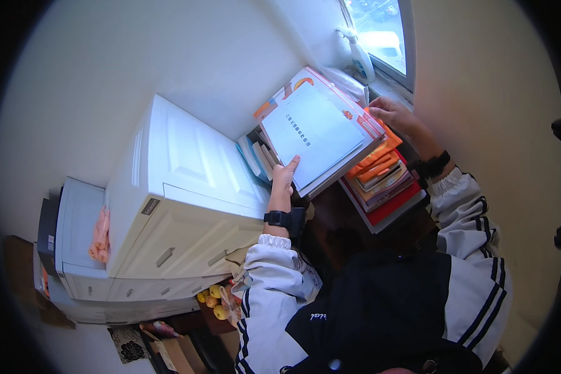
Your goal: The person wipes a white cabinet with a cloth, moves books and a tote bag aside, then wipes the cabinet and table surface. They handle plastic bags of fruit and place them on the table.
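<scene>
A white booklet (315,131) with dark printing on its cover lies on a flat, printed cardboard box (305,78) with orange and red patches. My left hand (285,177) grips their near left edge, thumb on top of the booklet and fingers hidden underneath. At the box's right corner is my right hand (396,116), fingers curled; whether they hold the box's edge or something behind it is hidden. Below that corner, an orange packet (377,159) rests on a stack of books (383,187), with a red book (393,206) low in the pile.
Several upright books (255,156) stand between the box and a white cabinet (199,156) on the left. A white spray bottle (358,56) is on the sill by the window (380,31). Yellow fruit (218,302) sits lower down, near the cabinet drawers.
</scene>
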Available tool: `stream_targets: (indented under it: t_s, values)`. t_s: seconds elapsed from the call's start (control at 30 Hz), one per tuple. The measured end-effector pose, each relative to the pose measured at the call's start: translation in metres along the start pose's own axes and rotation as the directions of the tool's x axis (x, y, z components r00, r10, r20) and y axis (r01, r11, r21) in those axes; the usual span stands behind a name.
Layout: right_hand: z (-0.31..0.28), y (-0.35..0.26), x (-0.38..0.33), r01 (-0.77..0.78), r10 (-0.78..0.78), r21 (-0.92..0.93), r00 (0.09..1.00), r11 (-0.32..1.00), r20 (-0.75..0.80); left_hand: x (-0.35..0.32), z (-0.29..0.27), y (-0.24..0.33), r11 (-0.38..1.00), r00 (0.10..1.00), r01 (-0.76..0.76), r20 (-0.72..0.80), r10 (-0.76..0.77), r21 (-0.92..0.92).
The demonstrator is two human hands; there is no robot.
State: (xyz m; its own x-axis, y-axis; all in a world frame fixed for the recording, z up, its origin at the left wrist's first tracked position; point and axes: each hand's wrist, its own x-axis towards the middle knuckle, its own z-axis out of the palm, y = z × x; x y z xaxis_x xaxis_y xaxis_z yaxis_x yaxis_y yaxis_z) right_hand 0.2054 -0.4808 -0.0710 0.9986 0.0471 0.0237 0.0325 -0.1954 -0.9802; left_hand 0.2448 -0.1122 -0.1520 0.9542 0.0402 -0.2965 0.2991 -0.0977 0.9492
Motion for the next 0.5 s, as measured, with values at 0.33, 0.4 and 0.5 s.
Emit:
stream_targets:
  t_s: [0.33,0.4,0.5]
  values:
    - [0.025,0.047,0.028,-0.263,0.271,-0.079,0.954,0.962,0.129,0.003,-0.018,0.003,0.870,0.960,-0.171,-0.119,0.252,0.463]
    - [0.025,0.052,0.030,-0.311,0.311,-0.015,0.942,0.950,0.127,-0.001,-0.027,0.011,0.603,0.923,-0.164,-0.094,0.372,0.781]
    - [0.024,0.061,0.034,-0.389,0.382,0.145,0.921,0.910,0.073,-0.003,-0.032,0.019,0.692,0.879,-0.239,-0.150,0.452,0.681]
